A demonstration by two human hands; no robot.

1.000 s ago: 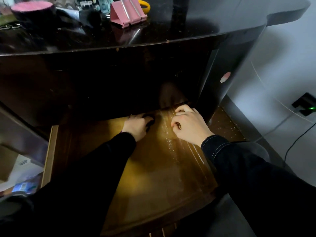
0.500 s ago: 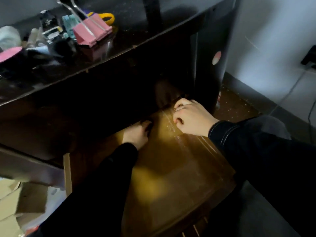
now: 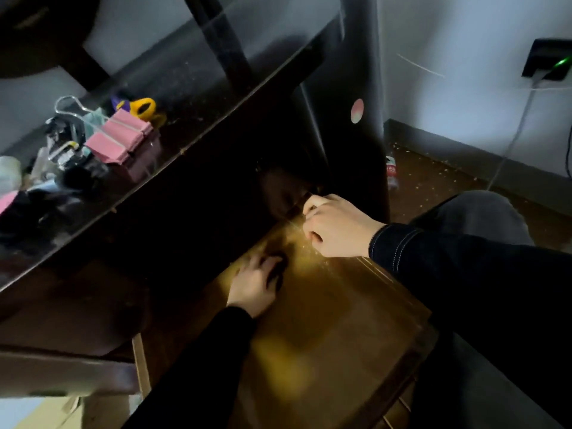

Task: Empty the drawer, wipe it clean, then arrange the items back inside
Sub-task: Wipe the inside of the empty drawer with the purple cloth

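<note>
The wooden drawer (image 3: 325, 335) is pulled out under the dark desk, and its brown bottom is bare and speckled with pale crumbs. My left hand (image 3: 252, 286) reaches to the shadowed back of the drawer, its fingers curled over a small dark thing (image 3: 276, 274) that is blurred. My right hand (image 3: 337, 226) is at the back right corner with curled fingers. Its thumb and forefinger pinch something small that I cannot make out. Pink binder clips (image 3: 119, 140) and yellow-handled scissors (image 3: 142, 108) lie among several small items on the desk top.
The desk's front edge overhangs the back of the drawer. My knee (image 3: 473, 212) is right of the drawer. A small bottle (image 3: 391, 171) lies on the floor by the desk's side panel. A wall socket (image 3: 551, 60) with cables is at the far right, and cardboard (image 3: 62, 410) at the lower left.
The view has tilted and swung left. Both hands stay at the back of the drawer; the left hand has drawn slightly nearer, and the right keeps its pinch at the back corner.
</note>
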